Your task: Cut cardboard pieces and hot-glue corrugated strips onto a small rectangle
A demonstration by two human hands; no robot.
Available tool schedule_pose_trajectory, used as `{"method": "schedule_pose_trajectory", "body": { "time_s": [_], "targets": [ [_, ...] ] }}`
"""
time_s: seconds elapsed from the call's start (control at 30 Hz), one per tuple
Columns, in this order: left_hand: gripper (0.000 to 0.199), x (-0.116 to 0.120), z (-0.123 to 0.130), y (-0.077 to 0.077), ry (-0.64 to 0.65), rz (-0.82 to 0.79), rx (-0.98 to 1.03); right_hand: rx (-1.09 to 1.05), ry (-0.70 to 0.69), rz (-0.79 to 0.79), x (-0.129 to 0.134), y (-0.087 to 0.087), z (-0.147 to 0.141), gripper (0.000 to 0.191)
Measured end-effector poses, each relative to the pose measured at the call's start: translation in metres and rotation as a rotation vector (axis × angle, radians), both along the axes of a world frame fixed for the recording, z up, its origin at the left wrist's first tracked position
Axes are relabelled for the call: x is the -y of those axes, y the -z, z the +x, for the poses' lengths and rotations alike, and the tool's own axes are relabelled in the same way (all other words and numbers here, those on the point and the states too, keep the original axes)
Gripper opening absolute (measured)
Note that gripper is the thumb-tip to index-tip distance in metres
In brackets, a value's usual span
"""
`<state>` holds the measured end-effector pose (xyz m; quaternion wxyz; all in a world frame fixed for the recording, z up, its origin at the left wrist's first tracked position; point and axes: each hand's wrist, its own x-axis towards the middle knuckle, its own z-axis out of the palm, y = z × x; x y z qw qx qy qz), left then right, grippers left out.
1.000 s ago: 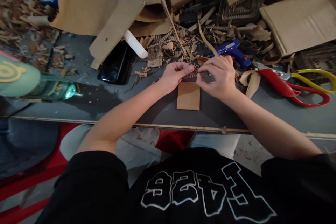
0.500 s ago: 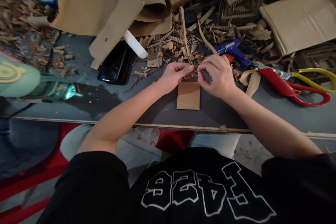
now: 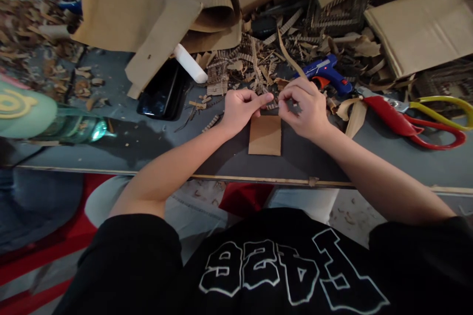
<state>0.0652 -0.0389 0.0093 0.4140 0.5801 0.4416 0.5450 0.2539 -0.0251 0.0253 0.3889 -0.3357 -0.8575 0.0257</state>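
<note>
A small square of brown cardboard (image 3: 265,136) lies flat on the dark grey table (image 3: 221,152) near its front edge. Just beyond its upper left corner is my left hand (image 3: 240,109), closed, thumb against the fingers. My right hand (image 3: 305,108) is closed in a pinch at the square's upper right, its fingertips close to those of my left hand. Whatever the left fingertips grip is too small to make out. A long thin cardboard strip (image 3: 288,54) rises from my right hand toward the upper left.
Cardboard scraps (image 3: 258,64) pile up behind my hands. A blue glue gun (image 3: 328,73) and red-and-yellow scissors (image 3: 414,118) lie right. Left are a black phone (image 3: 160,93), a white stick (image 3: 191,63), a bottle (image 3: 81,125) and a curled cardboard sheet (image 3: 114,15).
The upright strip that stood above my left hand is gone from there. A short corrugated piece now shows beside my left wrist. My left hand has shifted slightly.
</note>
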Motion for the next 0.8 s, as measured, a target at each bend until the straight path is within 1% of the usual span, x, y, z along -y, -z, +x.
{"method": "schedule_pose_trajectory", "body": {
  "time_s": [0.07,0.17,0.27,0.37,0.47,0.6,0.73,0.8],
  "targets": [
    [0.063,0.005,-0.001,-0.004,-0.055,0.088,-0.064,-0.028,-0.012,-0.004,-0.001,0.001,-0.001,0.011],
    [0.051,0.010,0.000,-0.007,-0.099,0.199,-0.151,-0.046,-0.008,-0.037,-0.003,0.003,-0.001,0.013],
    [0.034,0.013,0.002,-0.006,-0.113,0.314,-0.232,-0.063,0.009,-0.031,-0.004,0.005,0.000,0.015],
    [0.027,0.014,0.002,-0.004,-0.116,0.386,-0.293,-0.046,0.027,0.010,-0.004,0.007,0.001,0.017],
    [0.029,0.015,0.001,-0.004,-0.120,0.384,-0.337,-0.006,0.054,0.025,-0.002,0.007,0.001,0.018],
    [0.029,0.016,0.000,-0.006,-0.111,0.336,-0.349,0.063,0.073,0.029,-0.002,0.007,0.003,0.022],
    [0.027,0.016,0.001,-0.007,-0.112,0.304,-0.327,0.109,0.065,0.061,-0.002,0.006,0.005,0.024],
    [0.027,0.016,0.001,-0.007,-0.110,0.302,-0.335,0.124,0.053,0.050,-0.002,0.006,0.006,0.023]
  ]
}}
